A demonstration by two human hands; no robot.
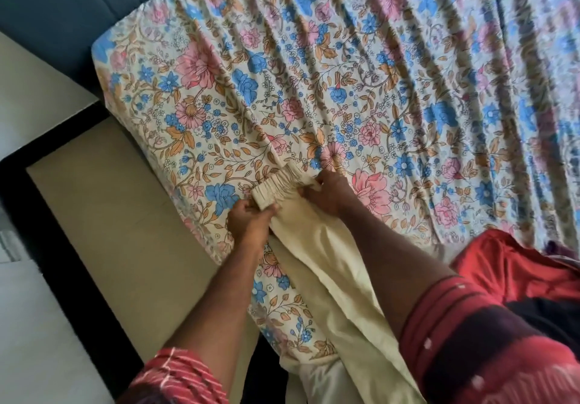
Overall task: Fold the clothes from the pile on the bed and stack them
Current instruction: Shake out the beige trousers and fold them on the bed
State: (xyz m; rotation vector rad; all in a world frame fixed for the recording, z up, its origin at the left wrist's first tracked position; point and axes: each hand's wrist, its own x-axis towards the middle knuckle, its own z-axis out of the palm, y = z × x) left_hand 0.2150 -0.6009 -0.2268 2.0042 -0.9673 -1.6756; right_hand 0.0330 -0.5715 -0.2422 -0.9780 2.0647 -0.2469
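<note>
Gripping cream trousers waistband, both hands, on bed.

A home bedroom: bed under floral sheet, padded blue headboard.

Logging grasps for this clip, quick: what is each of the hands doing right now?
Left hand: closed, gripping the left end of the cream trousers' waistband.
Right hand: closed, pinching the waistband's right end.
</note>
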